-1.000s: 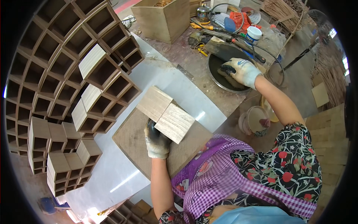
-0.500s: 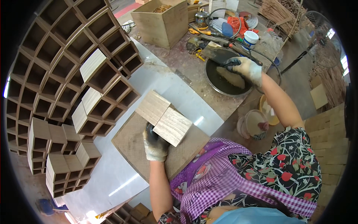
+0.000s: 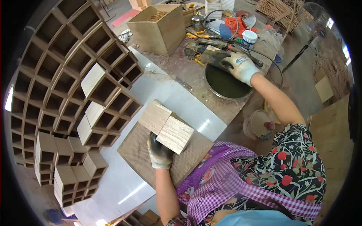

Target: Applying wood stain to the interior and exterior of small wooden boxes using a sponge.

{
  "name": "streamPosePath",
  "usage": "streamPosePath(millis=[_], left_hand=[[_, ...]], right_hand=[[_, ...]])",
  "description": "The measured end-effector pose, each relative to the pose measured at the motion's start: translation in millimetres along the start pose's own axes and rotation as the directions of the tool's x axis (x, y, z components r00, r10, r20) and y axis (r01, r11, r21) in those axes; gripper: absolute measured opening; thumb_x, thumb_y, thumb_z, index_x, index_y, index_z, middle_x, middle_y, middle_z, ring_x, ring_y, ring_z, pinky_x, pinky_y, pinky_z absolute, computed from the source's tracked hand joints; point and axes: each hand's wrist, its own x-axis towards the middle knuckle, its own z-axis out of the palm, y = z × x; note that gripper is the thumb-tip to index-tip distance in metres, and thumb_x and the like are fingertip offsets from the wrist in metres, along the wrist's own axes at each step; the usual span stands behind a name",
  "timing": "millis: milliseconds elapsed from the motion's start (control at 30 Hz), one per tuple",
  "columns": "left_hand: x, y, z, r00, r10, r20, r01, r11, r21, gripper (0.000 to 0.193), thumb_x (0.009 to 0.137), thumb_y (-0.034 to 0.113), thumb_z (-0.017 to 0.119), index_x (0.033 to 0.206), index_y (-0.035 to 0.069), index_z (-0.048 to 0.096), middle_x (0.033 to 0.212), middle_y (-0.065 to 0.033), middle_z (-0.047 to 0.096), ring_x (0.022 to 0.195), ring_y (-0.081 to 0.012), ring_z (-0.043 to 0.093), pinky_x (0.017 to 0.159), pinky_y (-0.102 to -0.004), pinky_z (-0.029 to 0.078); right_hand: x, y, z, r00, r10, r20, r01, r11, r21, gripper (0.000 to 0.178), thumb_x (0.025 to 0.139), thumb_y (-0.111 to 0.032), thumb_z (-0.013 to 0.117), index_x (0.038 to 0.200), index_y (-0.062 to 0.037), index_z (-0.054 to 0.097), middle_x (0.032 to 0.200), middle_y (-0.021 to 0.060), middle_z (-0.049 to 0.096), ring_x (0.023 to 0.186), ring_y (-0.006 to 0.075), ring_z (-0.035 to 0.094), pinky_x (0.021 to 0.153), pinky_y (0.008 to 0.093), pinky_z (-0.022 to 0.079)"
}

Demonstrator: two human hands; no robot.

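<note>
Gripping pale square wooden boxes (image 3: 166, 126) with black-smudged white-gloved left hand (image 3: 161, 151), bending white-gloved right hand (image 3: 241, 67), with grasp hidden, at round metal basin (image 3: 207, 81) — possibly staining them through drips.

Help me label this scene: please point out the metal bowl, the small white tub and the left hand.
Metal bowl (image 3: 226, 98), head view: its near rim.
Small white tub (image 3: 249, 38), head view: its side wall.
Left hand (image 3: 160, 151), head view: its gloved middle.

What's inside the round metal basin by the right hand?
The round metal basin holds dark, smooth contents, likely liquid. The gloved right hand and a dark flat board cover part of its far side; the bottom cannot be seen.
</note>
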Motion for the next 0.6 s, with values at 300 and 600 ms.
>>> streamPosePath(millis=[300, 600], left_hand=[[5, 3, 1, 0.957, -0.277, 0.092, 0.244, 0.585, -0.773, 0.072, 0.092, 0.061, 0.052, 0.144, 0.012, 0.043, 0.145, -0.0101, 0.048, 0.133, -0.0314, 0.045, 0.114, -0.0477, 0.036], [-1, 2, 0, 0.982, -0.172, 0.076, 0.188, 0.918, -0.349, 0.075, 0.091, 0.065, 0.052, 0.144, 0.013, 0.043, 0.146, -0.0094, 0.047, 0.134, -0.0308, 0.044, 0.114, -0.0473, 0.036]], right_hand=[[-10, -17, -2, 0.992, 0.120, -0.041, -0.121, 0.992, -0.021, 0.041, 0.083, -0.033, 0.072, 0.115, -0.0081, 0.066, 0.115, 0.0189, 0.060, 0.112, 0.0370, 0.056, 0.097, 0.0449, 0.046], [11, 7, 5, 0.989, 0.089, -0.119, -0.082, 0.995, 0.058, 0.034, 0.085, -0.032, 0.070, 0.106, -0.0061, 0.067, 0.108, 0.0161, 0.064, 0.105, 0.0332, 0.061, 0.093, 0.0423, 0.049]])
